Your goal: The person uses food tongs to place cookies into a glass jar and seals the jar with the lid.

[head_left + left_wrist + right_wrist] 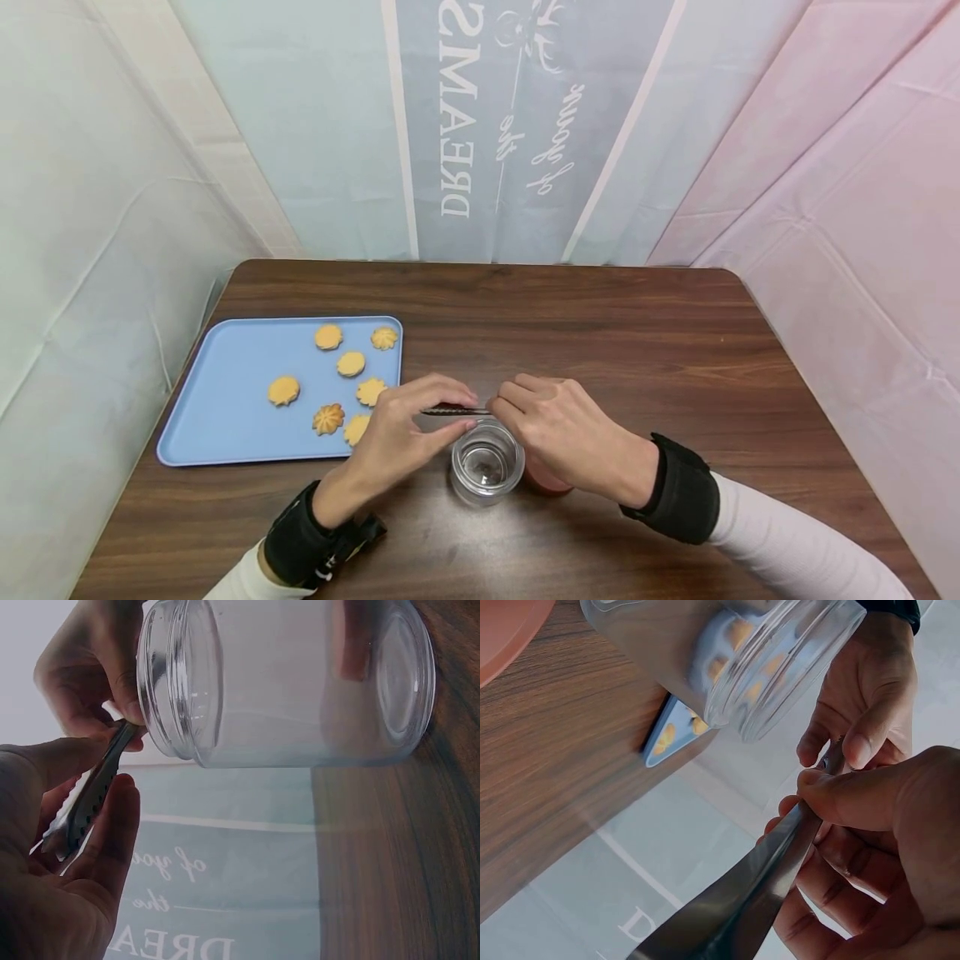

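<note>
Metal tongs with toothed edges [448, 410] are held level between both hands, just beyond the mouth of a clear glass jar [487, 467]. My left hand [405, 425] grips the toothed end between thumb and fingers, and the teeth of the tongs [94, 799] show in the left wrist view. My right hand [558, 429] pinches the tongs [757, 877] farther along, thumb on top, as the right wrist view shows. The jar stands upright without a lid, and no contents can be seen inside. Partly hidden under my right hand is a reddish round object [547, 479].
At the left of the wooden table [600, 333] lies a blue tray [232, 392]. Several cookies, including a flower-shaped cookie [328, 419], are spread over its right part. Fabric curtains [337, 125] surround the table's back and sides.
</note>
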A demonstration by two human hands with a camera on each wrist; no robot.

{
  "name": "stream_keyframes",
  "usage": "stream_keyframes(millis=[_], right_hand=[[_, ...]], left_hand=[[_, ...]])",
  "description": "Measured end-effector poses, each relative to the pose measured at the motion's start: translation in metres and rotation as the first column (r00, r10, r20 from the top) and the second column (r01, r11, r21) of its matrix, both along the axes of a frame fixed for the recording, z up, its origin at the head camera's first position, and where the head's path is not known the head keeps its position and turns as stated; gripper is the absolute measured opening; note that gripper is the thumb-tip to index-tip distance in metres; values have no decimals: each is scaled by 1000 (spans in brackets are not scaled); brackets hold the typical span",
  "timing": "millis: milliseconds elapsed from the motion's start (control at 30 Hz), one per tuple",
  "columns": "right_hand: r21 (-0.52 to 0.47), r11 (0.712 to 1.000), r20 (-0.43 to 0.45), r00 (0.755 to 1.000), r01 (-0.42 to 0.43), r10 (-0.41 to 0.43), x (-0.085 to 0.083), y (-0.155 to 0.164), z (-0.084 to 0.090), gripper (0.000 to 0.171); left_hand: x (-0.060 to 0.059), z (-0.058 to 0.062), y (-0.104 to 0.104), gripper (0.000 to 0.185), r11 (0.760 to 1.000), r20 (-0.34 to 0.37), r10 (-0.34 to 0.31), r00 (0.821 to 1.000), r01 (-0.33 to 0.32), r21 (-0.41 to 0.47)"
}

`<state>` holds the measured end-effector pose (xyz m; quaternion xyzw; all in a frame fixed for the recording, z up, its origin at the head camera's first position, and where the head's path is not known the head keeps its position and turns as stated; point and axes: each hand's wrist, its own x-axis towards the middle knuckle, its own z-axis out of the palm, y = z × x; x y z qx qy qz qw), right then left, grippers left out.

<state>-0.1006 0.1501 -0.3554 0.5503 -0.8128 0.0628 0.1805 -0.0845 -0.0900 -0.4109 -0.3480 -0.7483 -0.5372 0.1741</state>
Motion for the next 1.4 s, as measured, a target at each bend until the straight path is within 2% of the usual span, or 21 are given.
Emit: stream_keyframes(millis=[567,967,1233,1400], right_hand=[[1,1000,-8,1000,-1,1,2,0,-2,25],[10,1000,-10,1000,-3,3,3,-1,0,29],[2,1000,-17,1000,-7,7,3,-2,1,32],[-8,1000,-28,1000,-6,6,4,-3,1,31]], left_hand=[[1,-2,1,28,999,-10,-30,999,30,-14],[1,-1,2,24,1000,24,-11,1000,11,-8],[2,0,1,24,1000,6,8,1000,-8,27],[2,0,1,28,998,-44,15,999,-12,58]])
